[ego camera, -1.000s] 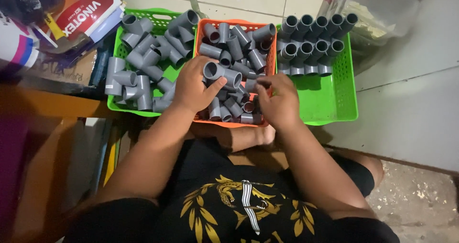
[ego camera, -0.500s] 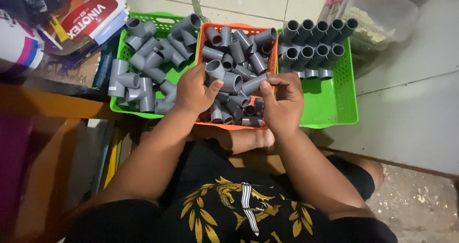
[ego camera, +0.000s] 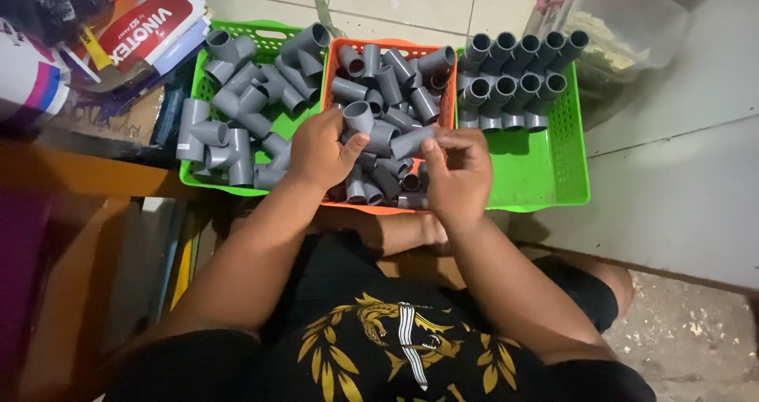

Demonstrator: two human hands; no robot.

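My left hand [ego camera: 320, 150] grips a grey pipe tee fitting [ego camera: 365, 124] over the orange basket [ego camera: 391, 48], which is full of short grey pipe pieces. My right hand [ego camera: 458, 169] holds a short grey pipe piece [ego camera: 411, 142], its end pressed toward the tee. Both hands hover above the near half of the orange basket. My palms hide the parts underneath them.
A green basket [ego camera: 237, 30] at left holds loose grey tee fittings. A green basket [ego camera: 553, 165] at right has assembled fittings [ego camera: 514, 74] lined up along its far side. Books and a carton [ego camera: 134, 22] lie at far left, a clear plastic bin [ego camera: 632, 22] at far right.
The hands have shifted slightly toward me and the tee now sits higher in my left hand, with the short pipe brought against it. The camera view has moved a little.
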